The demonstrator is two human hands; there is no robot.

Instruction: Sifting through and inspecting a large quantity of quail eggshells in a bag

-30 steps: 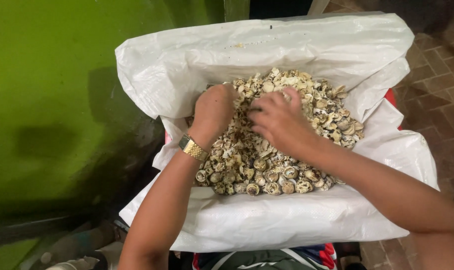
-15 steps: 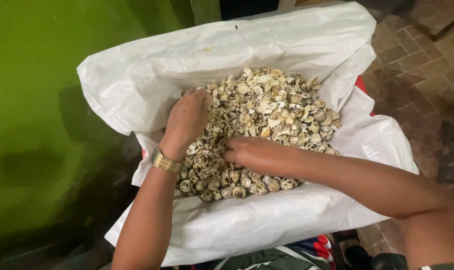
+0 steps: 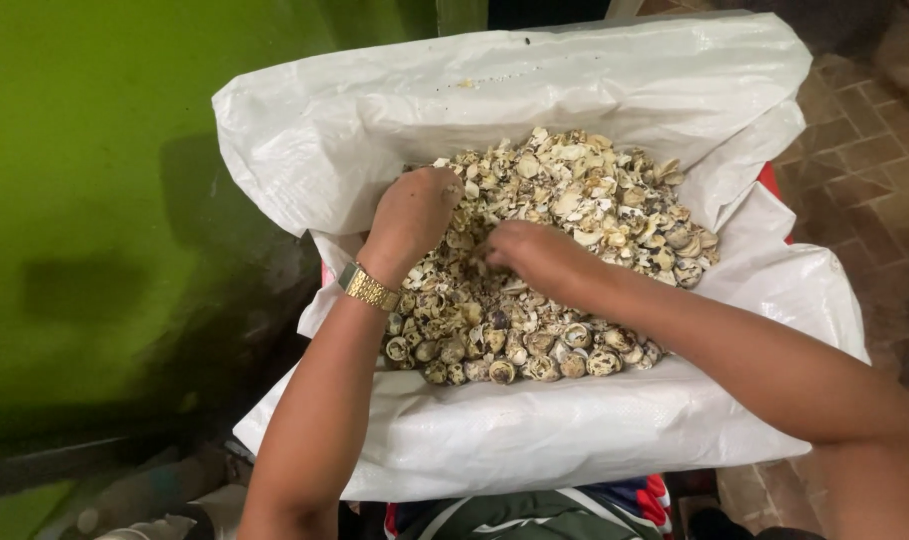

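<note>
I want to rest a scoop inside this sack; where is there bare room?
Bare white liner lies behind the shell pile, up to the sack's far rim, and a folded band lies in front of it. The pile's left half is crowded: the left hand and right hand are both dug into it.

Both bare forearms reach forward and converge. The left hand (image 3: 411, 215) is curled into a loose fist, knuckles up, fingers tucked under and hidden; a gold watch (image 3: 367, 287) bands its wrist. The right hand (image 3: 529, 255) comes in from the right, palm down, fingertips bent downward just beside the left hand. The right forearm lies across the lower right.
</note>
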